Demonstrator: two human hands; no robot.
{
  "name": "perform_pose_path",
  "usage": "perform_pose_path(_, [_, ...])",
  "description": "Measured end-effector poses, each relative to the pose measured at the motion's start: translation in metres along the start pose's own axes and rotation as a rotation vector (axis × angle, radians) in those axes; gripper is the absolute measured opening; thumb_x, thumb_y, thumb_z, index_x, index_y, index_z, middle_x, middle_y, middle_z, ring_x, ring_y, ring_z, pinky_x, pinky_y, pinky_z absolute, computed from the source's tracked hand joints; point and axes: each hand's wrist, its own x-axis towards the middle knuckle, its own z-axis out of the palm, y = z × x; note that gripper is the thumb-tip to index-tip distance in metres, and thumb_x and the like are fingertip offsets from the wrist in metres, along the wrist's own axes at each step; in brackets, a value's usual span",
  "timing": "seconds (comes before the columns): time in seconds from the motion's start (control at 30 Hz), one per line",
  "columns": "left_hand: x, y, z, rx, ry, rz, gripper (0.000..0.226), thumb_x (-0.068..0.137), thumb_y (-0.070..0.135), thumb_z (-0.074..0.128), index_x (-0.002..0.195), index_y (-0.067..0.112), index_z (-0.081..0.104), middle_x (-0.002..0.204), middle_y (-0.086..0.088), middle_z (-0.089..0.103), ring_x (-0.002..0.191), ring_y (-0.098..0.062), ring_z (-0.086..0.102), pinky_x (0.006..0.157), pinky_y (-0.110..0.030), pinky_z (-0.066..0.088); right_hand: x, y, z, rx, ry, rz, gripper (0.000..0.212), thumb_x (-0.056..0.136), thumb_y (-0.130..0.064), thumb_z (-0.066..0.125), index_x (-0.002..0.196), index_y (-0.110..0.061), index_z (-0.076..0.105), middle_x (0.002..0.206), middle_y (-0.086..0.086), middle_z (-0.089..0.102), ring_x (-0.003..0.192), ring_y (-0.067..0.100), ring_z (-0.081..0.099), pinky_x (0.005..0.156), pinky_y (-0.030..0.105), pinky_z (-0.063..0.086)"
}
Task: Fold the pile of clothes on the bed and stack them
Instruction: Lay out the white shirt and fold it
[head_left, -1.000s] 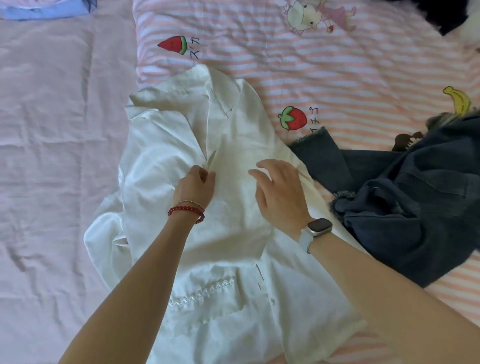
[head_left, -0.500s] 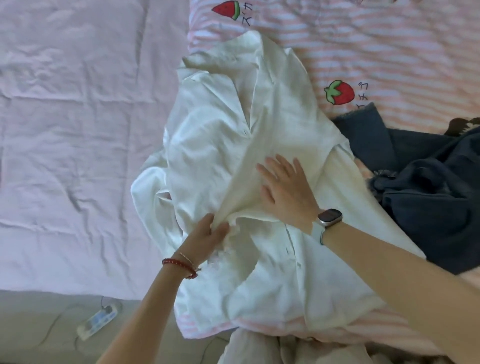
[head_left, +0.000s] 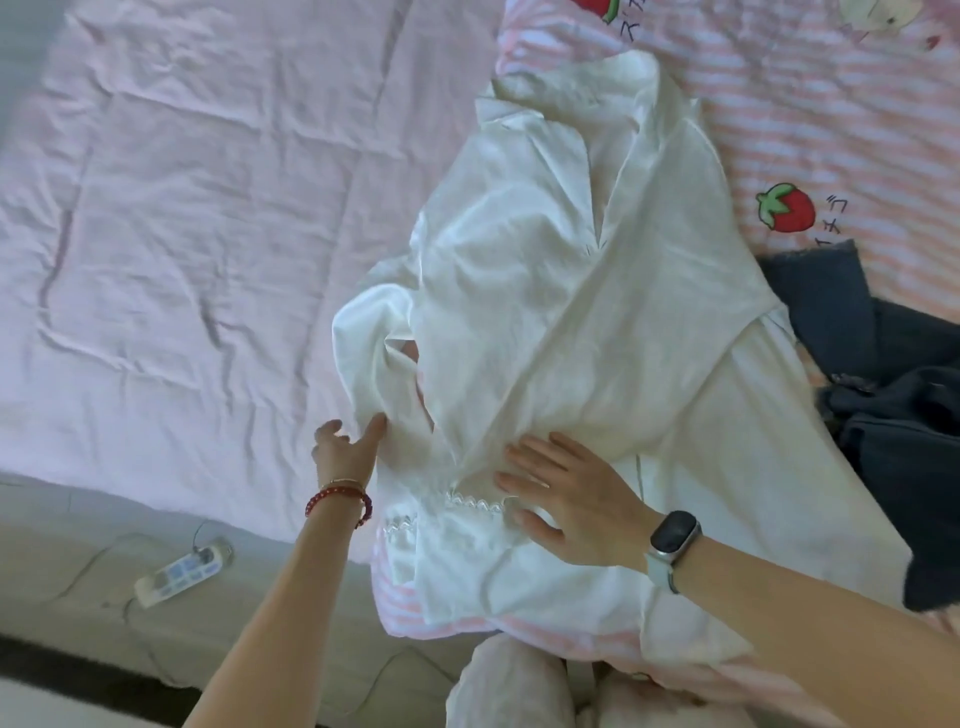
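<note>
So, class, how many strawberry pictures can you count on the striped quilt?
2. One whole strawberry sits right of the white shirt, above the dark garment. Another strawberry is cut off by the top edge. The clothes may hide more.

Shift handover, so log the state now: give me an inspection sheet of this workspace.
Surface: pink bed sheet, wrinkled; striped quilt on its right part.
Job's things: white shirt spread, partly folded; dark garment crumpled at right.
Clutter: nothing seen.
Grippers: left hand open, fingertips at the shirt's edge; right hand flat, pressing the shirt.
Cables: power strip with its cord on the floor.
Surroundings: floor beside the bed.
</note>
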Motion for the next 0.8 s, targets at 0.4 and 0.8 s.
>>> perform_pose_path(0.4, [0.015, -0.009, -0.032, -0.286, 0.148, 0.071, 0.025, 0.093, 0.02, 0.044, 0.071, 0.011, 0.041, 0.065, -0.001, 0.038, 0.059, -0.019, 0.036, 0.054, -0.03, 0.03, 0.01, -0.005, 0.002, 0.01, 0.096, -0.249, 0.03, 0.082, -0.028, 0.049, 0.107, -0.018, 0.061, 0.088, -0.002, 0.06, 0.073, 0.018, 0.054, 0.058, 0.028, 0.046])
perform_pose_path(0.8, [0.002, 0.012, -0.086, -0.031, 0.44, 0.284, 0.029, 0.089, 0.022, 0.054, 0.112, 0.006, 0.054, 0.094, -0.005, 0.053, 0.085, -0.021, 0.046, 0.073, -0.028, 0.034, 0.026, -0.037, 0.008, 0.308, 0.013, 0.109, 0.038, 0.089, -0.037, 0.037, 0.09, -0.017, 0.069, 0.088, -0.005, 0.065, 0.086, 0.017, 0.057, 0.071, 0.031, 0.05])
